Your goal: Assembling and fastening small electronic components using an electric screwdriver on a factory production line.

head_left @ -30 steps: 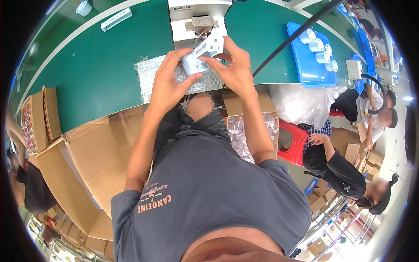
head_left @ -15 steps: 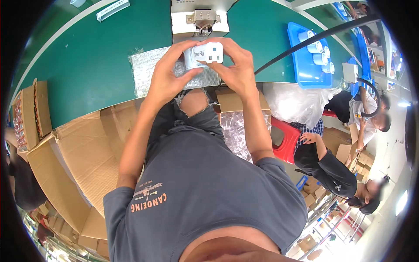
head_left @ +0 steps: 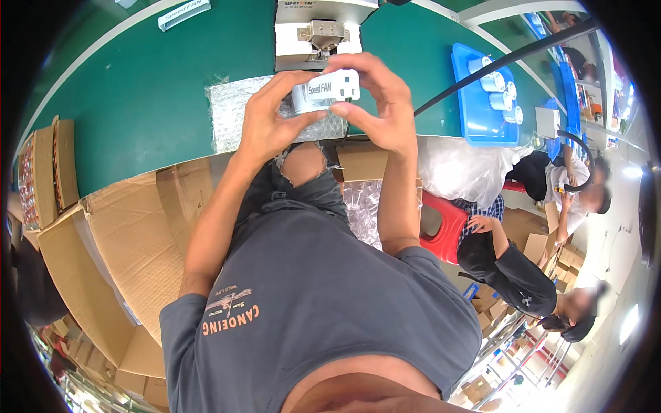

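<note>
Above the table edge I hold a white plastic housing (head_left: 323, 88) with dark lettering and small square holes at its right end. Its left part is rounded like a short cylinder. My left hand (head_left: 272, 113) is closed round that rounded part, thumb below and fingers above. My right hand (head_left: 382, 96) curves about the flat end, fingertips at the upper edge and thumb at the lower edge, with a gap before the palm. Beneath lies a bubble-wrap sheet (head_left: 231, 113). Just beyond stands a white machine with a metal fixture (head_left: 326, 34).
A blue tray (head_left: 475, 129) of white cylinders (head_left: 492, 82) stands right on the green table (head_left: 151, 89). A black cable (head_left: 509, 65) crosses there. Open cardboard boxes (head_left: 131, 234), a plastic bag (head_left: 458, 168) and a red stool (head_left: 444, 224) surround me. Other people sit at right.
The housing has shifted slightly right in my hands. My right hand has moved right, and its grip looks wider, with more of the housing's end showing.
</note>
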The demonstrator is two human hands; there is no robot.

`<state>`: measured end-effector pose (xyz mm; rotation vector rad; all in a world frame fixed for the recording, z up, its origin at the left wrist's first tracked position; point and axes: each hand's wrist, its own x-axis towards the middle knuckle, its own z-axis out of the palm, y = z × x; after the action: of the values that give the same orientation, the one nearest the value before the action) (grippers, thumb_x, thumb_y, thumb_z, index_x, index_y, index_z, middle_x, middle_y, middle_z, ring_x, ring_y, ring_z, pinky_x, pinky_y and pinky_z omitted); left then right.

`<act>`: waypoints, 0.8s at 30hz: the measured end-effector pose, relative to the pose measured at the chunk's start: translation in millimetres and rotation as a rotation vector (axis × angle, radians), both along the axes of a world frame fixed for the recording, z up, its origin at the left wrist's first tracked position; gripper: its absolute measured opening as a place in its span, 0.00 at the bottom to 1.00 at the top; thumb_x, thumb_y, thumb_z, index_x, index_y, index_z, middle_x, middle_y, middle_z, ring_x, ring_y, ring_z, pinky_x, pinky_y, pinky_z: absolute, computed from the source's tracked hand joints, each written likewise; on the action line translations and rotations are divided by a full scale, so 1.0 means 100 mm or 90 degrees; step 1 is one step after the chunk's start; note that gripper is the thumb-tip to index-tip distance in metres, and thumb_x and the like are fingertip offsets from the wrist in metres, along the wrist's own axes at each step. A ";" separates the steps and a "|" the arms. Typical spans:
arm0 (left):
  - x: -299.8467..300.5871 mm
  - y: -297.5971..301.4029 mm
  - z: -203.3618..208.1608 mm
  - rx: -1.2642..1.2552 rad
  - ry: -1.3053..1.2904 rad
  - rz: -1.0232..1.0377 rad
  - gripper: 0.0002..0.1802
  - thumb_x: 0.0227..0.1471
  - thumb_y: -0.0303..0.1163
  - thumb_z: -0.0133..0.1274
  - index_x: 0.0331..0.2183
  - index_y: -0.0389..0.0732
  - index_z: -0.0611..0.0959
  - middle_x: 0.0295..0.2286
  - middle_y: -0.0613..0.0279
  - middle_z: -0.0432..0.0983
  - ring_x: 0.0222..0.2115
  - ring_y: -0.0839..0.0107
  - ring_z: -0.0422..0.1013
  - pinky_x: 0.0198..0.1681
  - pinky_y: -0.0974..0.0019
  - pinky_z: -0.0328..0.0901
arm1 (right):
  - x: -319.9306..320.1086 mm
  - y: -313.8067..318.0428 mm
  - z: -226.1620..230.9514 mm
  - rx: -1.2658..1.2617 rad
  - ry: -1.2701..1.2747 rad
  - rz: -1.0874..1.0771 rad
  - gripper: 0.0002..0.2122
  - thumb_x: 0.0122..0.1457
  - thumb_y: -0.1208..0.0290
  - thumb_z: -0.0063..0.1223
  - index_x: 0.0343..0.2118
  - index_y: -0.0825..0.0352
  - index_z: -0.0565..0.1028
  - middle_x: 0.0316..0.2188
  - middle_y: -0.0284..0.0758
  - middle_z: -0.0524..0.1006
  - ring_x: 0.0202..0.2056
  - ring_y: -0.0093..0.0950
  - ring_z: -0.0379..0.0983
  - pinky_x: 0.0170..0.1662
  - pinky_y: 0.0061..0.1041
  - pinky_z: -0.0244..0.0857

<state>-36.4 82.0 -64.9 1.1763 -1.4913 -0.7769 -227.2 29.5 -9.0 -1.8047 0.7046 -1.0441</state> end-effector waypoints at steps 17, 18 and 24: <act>-0.01 -0.09 -0.05 -0.043 -0.086 0.081 0.28 0.43 0.24 0.64 0.50 0.36 0.80 0.41 0.53 0.81 0.43 0.63 0.76 0.49 0.63 0.68 | 0.47 0.38 -0.29 -0.088 0.300 -0.330 0.07 0.61 0.70 0.60 0.40 0.66 0.78 0.19 0.41 0.75 0.22 0.41 0.75 0.26 0.38 0.66; 0.00 -0.07 -0.09 -0.036 -0.092 0.080 0.30 0.43 0.25 0.65 0.51 0.35 0.79 0.43 0.52 0.79 0.45 0.59 0.76 0.51 0.61 0.68 | 0.45 0.37 -0.28 -0.030 0.280 -0.301 0.08 0.61 0.68 0.60 0.41 0.63 0.78 0.23 0.42 0.77 0.25 0.43 0.76 0.29 0.39 0.68; 0.00 -0.02 -0.25 -0.103 -0.053 -0.034 0.35 0.45 0.26 0.68 0.57 0.39 0.77 0.52 0.50 0.76 0.54 0.52 0.73 0.58 0.57 0.66 | 0.23 0.49 -0.44 -0.101 0.107 -0.283 0.04 0.57 0.82 0.62 0.35 0.70 0.79 0.26 0.38 0.78 0.24 0.28 0.73 0.30 0.26 0.68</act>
<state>-36.0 79.8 -90.3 1.0616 -1.6292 -0.6368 -204.3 78.2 -53.4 -1.9344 1.1932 -1.2723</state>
